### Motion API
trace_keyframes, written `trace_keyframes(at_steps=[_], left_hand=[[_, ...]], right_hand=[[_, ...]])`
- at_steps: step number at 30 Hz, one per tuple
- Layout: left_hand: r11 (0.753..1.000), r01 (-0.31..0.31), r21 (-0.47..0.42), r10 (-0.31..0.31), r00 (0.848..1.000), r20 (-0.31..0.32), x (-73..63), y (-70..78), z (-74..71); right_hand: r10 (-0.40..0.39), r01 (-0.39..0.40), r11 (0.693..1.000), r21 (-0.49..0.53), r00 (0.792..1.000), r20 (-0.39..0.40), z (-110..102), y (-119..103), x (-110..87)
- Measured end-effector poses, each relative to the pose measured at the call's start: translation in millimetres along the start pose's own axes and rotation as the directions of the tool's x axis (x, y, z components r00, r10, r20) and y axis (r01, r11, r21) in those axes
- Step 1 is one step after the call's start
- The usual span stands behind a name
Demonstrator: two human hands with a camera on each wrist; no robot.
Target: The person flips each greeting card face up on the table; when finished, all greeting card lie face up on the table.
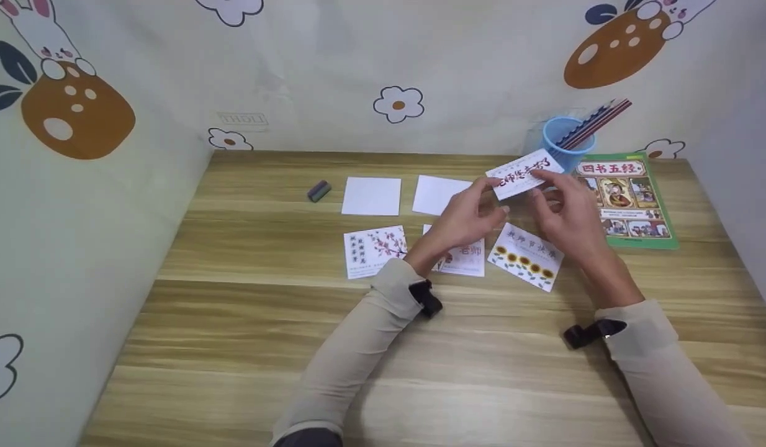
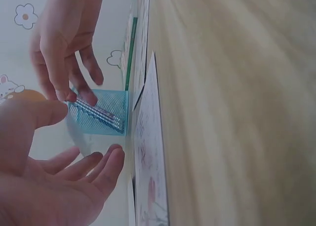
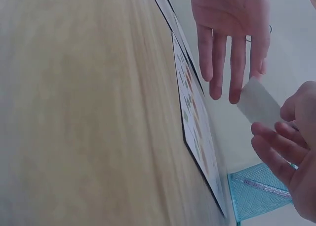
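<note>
A white card with red lettering (image 1: 524, 174) is held up above the far right of the table, between both hands. At its left end, my left hand (image 1: 467, 214) pinches the card between thumb and fingers. My right hand (image 1: 572, 214) grips the opposite end near the pencil cup. From the right wrist view, the card's pale back (image 3: 259, 105) spans between the fingers of both hands. Below them lies a sunflower card (image 1: 526, 257), tilted on the table. Another printed card (image 1: 467, 259) is partly covered by my left wrist.
Two blank white cards (image 1: 371, 196) lie at the back, one partly behind my left hand. A plum-blossom card (image 1: 375, 251) is nearer. Dark small sticks (image 1: 319, 191) sit left. A blue mesh cup (image 1: 569, 155) of pencils stands beside a green-edged book (image 1: 659, 205).
</note>
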State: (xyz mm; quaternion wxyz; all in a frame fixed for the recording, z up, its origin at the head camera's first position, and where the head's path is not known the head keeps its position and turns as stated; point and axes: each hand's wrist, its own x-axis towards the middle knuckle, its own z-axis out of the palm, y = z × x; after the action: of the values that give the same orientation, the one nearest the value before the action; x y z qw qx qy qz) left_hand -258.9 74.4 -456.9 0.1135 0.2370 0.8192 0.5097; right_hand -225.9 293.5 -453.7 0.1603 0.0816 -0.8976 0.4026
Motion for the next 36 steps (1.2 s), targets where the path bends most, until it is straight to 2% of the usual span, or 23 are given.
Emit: trace_keyframes(at_steps=[2,6,10,15,18,20,22,25,28,30,33,36], left_hand=[[1.000,0.007,0.027,-0.006,0.999,-0.033,0.3,-0.5,-1.6],[1.000,0.022,0.008,-0.021,0.997,-0.079,0.4,0.1,-3.0],[0.999,0.034,0.002,-0.033,0.994,-0.103,0.5,1.9,-3.1],[0.997,0.058,0.058,-0.053,0.995,-0.088,-0.4,2.4,-2.3],[0.989,0.070,0.128,-0.064,0.997,-0.051,-1.3,2.0,-1.7],[0.982,0.068,0.176,-0.065,0.998,-0.027,-1.7,1.5,-1.4],[0.975,0.064,0.213,-0.065,0.998,-0.004,-2.0,1.4,-0.9],[0.963,0.049,0.264,-0.061,0.997,0.041,-2.0,1.6,0.3],[0.941,0.044,0.335,-0.082,0.992,0.099,-3.1,2.3,1.7],[0.921,0.045,0.387,-0.104,0.985,0.135,-4.3,2.8,2.5],[0.883,0.046,0.467,-0.144,0.974,0.175,-6.7,4.0,4.4],[0.856,0.030,0.516,-0.159,0.965,0.209,-9.5,6.2,7.1]], right_hand=[[0.014,-0.014,1.000,-0.027,1.000,0.020,-1.2,-1.1,-0.4],[0.046,-0.044,0.998,-0.049,0.998,0.041,-3.0,-3.6,-0.4],[0.055,-0.054,0.998,-0.044,0.998,0.005,-3.2,-2.9,1.2],[0.064,-0.067,0.997,-0.036,0.995,-0.079,-5.4,-0.8,2.1],[0.090,-0.096,0.992,-0.083,0.993,-0.080,-8.5,0.8,1.8],[0.115,-0.118,0.984,-0.135,0.993,-0.032,-10.6,2.5,1.6],[0.156,-0.143,0.971,-0.192,0.987,0.051,-12.8,3.4,0.9],[0.234,-0.176,0.946,-0.273,0.953,0.193,-14.8,4.7,-0.4],[0.282,-0.190,0.929,-0.318,0.920,0.273,-14.1,5.5,-1.0],[0.262,-0.167,0.935,-0.314,0.920,0.293,-12.8,6.9,-1.0],[0.179,-0.080,0.952,-0.296,0.929,0.323,-11.6,9.0,-1.6],[0.132,-0.007,0.949,-0.314,0.917,0.376,-12.9,9.3,-2.5]])
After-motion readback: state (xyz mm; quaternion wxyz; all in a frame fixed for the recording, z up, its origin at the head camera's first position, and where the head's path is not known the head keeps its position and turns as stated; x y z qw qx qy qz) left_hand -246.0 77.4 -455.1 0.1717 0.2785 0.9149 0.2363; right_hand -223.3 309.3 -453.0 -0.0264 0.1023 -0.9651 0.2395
